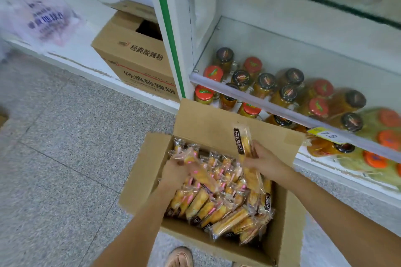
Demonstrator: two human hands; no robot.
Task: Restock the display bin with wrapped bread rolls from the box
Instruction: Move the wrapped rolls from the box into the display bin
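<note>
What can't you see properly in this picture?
Head view:
- Display bin: out of frame.
- Lower rolls in the box: hidden under the wrapped rolls on top.
- Plastic bag print: blurred.
- Price tag after 7.8: blurred.
- Left hand fingertips: buried among rolls.

Prob. a shop: jars (265, 84) shelved above price tag (328, 135).

Speckled grey tile floor (65, 136) meets white glass-shelved cabinet (303, 34) holding jars (265, 84).

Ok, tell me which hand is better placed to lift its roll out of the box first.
Right, probably. The right hand holds its roll upright above the packed rolls; the left hand grips one low among them in the box.
</note>
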